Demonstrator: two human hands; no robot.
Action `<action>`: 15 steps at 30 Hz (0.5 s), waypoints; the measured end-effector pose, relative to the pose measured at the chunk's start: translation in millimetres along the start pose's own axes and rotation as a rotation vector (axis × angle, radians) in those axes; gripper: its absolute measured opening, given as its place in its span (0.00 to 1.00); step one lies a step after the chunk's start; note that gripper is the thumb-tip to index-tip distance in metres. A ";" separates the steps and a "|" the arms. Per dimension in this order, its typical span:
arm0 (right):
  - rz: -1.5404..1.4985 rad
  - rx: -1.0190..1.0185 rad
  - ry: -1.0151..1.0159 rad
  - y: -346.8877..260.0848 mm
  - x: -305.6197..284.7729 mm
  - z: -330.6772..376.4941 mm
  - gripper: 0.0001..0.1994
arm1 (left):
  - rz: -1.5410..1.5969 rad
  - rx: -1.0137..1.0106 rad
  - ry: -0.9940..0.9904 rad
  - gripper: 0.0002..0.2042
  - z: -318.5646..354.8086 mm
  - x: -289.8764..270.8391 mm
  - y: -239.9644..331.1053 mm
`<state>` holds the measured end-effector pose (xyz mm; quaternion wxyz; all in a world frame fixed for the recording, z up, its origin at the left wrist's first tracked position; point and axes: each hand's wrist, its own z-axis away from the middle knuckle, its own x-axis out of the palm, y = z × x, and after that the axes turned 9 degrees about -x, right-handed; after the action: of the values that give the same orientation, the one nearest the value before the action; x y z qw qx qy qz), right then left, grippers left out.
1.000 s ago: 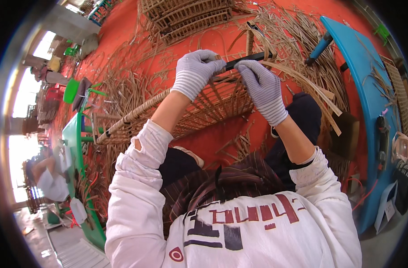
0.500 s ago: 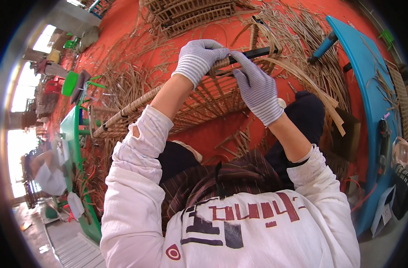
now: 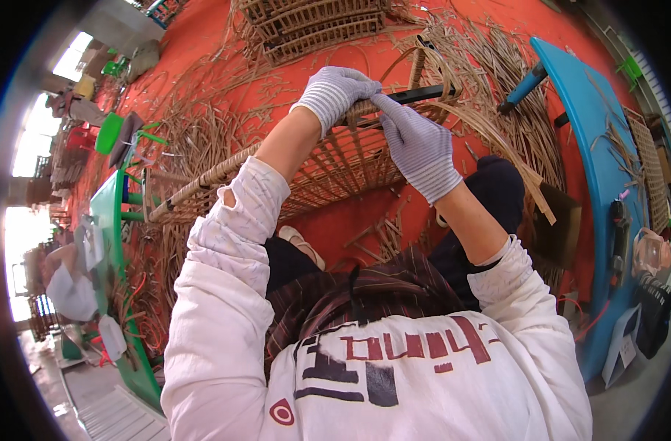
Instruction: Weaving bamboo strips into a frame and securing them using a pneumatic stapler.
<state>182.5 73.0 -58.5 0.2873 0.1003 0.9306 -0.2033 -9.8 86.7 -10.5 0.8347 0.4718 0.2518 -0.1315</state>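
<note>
Left hand [image 3: 334,92] grips tan woven rattan frame [image 3: 328,165]; right hand [image 3: 416,143] clasps dark tool [image 3: 416,94].

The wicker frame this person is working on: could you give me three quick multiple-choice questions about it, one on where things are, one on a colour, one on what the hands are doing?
1. Where is the blue table?
A. at the person's right
B. at the person's left
C. under the frame

2. What colour is the floor?
A. grey
B. orange-red
C. white

3. What is the right hand doing?
A. resting on a knee
B. hanging free
C. gripping a dark tool

Answers:
1. A: the blue table curves along the right side.
2. B: the floor under the cane scraps is orange-red.
3. C: the right hand closes on the dark tool at the wicker frame, beside the left hand.
</note>
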 end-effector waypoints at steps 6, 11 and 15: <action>-0.064 0.099 -0.009 0.2 0.5 -3.4 0.12 | 0.023 0.063 0.063 0.12 7.7 3.3 6.5; -0.049 0.082 -0.014 -1.5 -3.1 -9.5 0.12 | 0.050 0.086 0.060 0.12 18.1 -1.3 4.0; -0.016 0.131 -0.068 -1.6 -5.6 -4.1 0.10 | 0.015 0.185 -0.030 0.15 21.3 -8.9 -6.1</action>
<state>184.6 73.0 -51.6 0.3101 0.1047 0.9057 -0.2694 -13.7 65.2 -0.9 0.7922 0.5467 0.2225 -0.1550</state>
